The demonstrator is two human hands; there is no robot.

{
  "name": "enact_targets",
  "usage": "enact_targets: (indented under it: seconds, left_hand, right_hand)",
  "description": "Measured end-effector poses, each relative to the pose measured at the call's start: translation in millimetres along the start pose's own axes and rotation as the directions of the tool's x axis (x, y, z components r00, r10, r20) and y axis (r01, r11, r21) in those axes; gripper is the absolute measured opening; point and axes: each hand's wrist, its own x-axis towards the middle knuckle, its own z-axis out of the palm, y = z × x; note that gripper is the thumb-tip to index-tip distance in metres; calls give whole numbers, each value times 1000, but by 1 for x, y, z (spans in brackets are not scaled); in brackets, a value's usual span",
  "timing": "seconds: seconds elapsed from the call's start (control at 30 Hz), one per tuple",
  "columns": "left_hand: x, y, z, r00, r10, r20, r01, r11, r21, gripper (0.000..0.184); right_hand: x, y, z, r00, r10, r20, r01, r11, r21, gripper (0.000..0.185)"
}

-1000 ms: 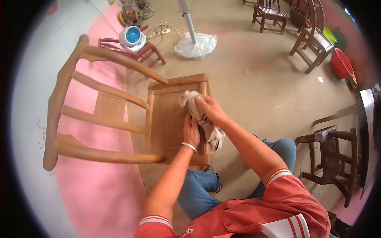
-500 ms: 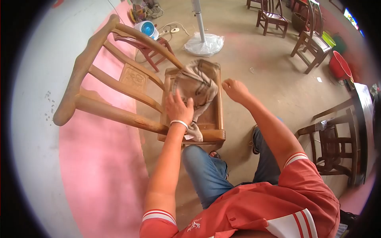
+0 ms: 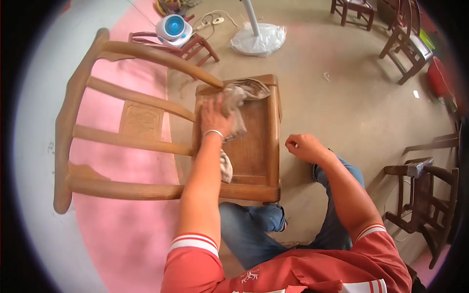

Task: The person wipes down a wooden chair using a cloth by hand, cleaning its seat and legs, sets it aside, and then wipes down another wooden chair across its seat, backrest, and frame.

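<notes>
A wooden chair [image 3: 250, 146] stands in front of me, its slatted back toward the pink and white wall. A greyish-beige cloth [image 3: 237, 128] lies bunched and spread over the left part of the seat. On that cloth, near the backrest, my left hand [image 3: 215, 116] presses down with its fingers spread, slightly blurred; a pale bracelet circles the wrist. My right hand [image 3: 304, 147] hangs in the air right of the seat, fingers curled, with nothing visible in it.
Behind the chair, a small white and blue fan [image 3: 174, 27] sits on a reddish chair [image 3: 198, 45]. A pole rises from a plastic-wrapped base [image 3: 258, 39]. Dark wooden chairs [image 3: 424, 195] stand at the right, with a red basin [image 3: 439, 78] beyond.
Both hands held the cloth together earlier; then my right hand let go. My left hand has spread on the cloth and shifted toward the backrest. The cloth is now laid across the seat.
</notes>
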Motion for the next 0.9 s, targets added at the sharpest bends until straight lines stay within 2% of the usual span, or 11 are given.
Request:
enact_targets:
  seconds: [0.1, 0.2, 0.27, 0.3, 0.33, 0.4, 0.53, 0.63, 0.73, 0.8, 0.9]
  left_hand:
    - [13, -22, -6, 997, -51, -59, 56, 995, 81, 79]
    - [15, -21, -1, 984, -120, -135, 128, 991, 49, 74]
    - [21, -20, 6, 966, -187, -180, 159, 975, -157, 66]
    - [20, -13, 14, 957, -234, -169, 207, 965, -163, 65]
    - [14, -3, 23, 970, -155, -188, 146, 987, -62, 66]
    - [-11, 31, 21, 984, -69, -164, 60, 997, -57, 70]
    - [-83, 96, -27, 990, 141, -14, -141, 968, -207, 60]
    - [-152, 104, -57, 981, 176, 78, -142, 935, -326, 59]
    - [-176, 88, -79, 937, 325, 128, -291, 929, -228, 61]
    - [-164, 62, -57, 945, 297, 137, -278, 950, -145, 63]
    - [-102, 22, -40, 974, 197, 110, -210, 971, 117, 66]
  right_hand:
    - [-6, 1, -8, 990, -12, 140, 22, 998, -66, 24]
    - [-14, 1, -16, 994, -33, 107, 43, 995, -92, 23]
    - [-15, -1, -17, 994, -37, 98, 47, 994, -95, 23]
    - [-13, -3, -16, 996, -34, 81, 42, 994, -105, 23]
    - [-13, -4, -12, 996, -42, 80, 49, 995, -90, 23]
    - [-9, -4, -9, 990, -91, 105, 98, 993, -62, 24]
    - [-7, -17, -15, 992, -85, 89, 86, 996, -12, 24]
    - [-3, -10, -12, 992, -115, 47, 118, 991, -59, 25]
    - [-8, -10, -5, 994, -90, 69, 96, 990, -98, 25]
    - [-14, -5, -1, 990, -106, 93, 109, 994, -29, 24]
    - [-11, 1, -3, 992, -92, 90, 103, 988, -118, 22]
